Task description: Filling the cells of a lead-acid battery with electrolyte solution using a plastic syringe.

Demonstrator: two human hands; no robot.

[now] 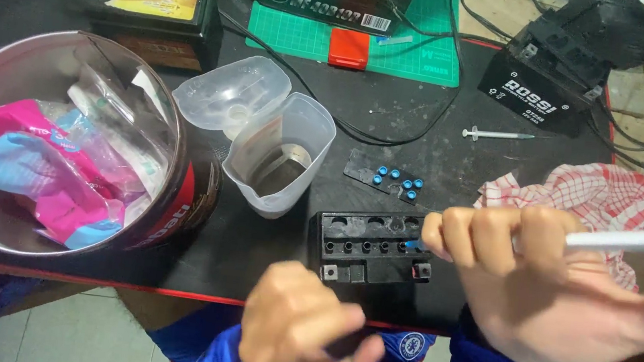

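Your right hand is curled around a large white syringe, fingers pinching its barrel, with the tip held over the right end of the small black battery that sits near the front edge of the black mat. Your left hand hangs in front of the table edge, fingers loosely folded in, holding nothing you can see; it is blurred, so its grip is hard to read. The battery has open room on its left, toward the clear plastic container, while on its right your hand and the red checked cloth crowd it. Just behind it lies a black cap strip with blue plugs, and farther back a small syringe on bare mat. The round metal tin of pink and blue packets takes up the left side, its rim reaching the front edge. A larger black battery stands at the back right. The large syringe's plunger end is cut off by the picture's right edge, and its tip is hidden behind your fingers.
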